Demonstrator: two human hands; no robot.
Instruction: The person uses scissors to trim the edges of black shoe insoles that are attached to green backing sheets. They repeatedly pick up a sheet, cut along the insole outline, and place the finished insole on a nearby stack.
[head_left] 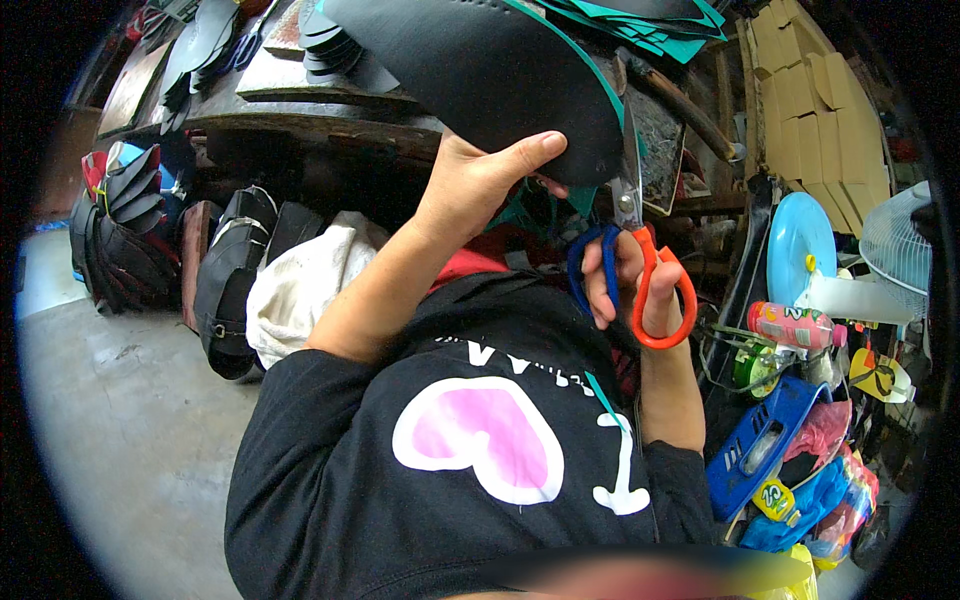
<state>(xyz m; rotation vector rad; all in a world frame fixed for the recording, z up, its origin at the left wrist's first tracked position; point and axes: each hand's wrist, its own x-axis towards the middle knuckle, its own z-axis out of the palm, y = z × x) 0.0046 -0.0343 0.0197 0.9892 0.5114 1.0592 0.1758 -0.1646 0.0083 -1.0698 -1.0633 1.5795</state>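
Observation:
My left hand (478, 185) grips a large curved black leather-like piece (490, 85) by its lower edge, thumb on top. A thin teal backing shows along the piece's right edge. My right hand (628, 262) holds scissors (683, 312) with one orange and one blue handle loop, fingers through the loops. The scissor blades point up and lie along the right edge of the piece; whether they are closed on it I cannot tell. A thin teal sliver (606, 402) lies on my black shirt. More teal scraps show below the piece.
On the workbench (290, 105) lie stacked black cut pieces (328, 48) and more teal-backed pieces (640, 30). A wooden-handled tool (690, 105) rests at right. Beyond are a fan (895, 245), a pink bottle (790, 325) and a blue basket (765, 445). Bundled black pieces (125, 240) stand left.

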